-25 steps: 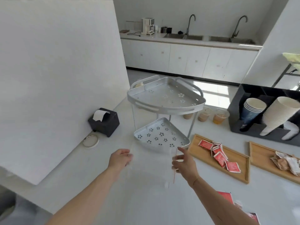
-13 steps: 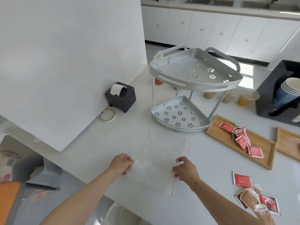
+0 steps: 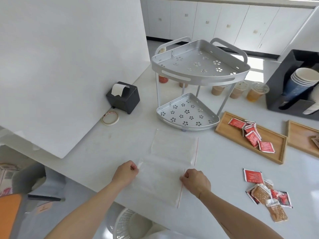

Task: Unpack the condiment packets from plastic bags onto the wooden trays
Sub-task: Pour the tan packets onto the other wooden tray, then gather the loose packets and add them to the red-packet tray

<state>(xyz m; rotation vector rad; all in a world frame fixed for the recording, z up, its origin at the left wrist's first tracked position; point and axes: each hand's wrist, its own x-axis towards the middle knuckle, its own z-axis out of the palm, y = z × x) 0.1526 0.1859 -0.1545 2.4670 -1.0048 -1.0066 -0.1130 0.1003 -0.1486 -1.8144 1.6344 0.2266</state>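
Plastic bags [image 3: 170, 163], clear, flat and red-striped, are lying overlapped on the glossy white table [image 3: 215, 178]; left hand [image 3: 126, 173] and right hand [image 3: 196, 181] are pinching the nearer bag's opposite edges.

A: Bright, even daylight, with a glare patch on the floor [image 3: 255, 69] behind the metal corner rack [image 3: 198, 66].

B: Shadows are soft. Wide-angle bending curves the cabinets [image 3: 224, 23]; the edges look slightly smeared, the centre sharper.
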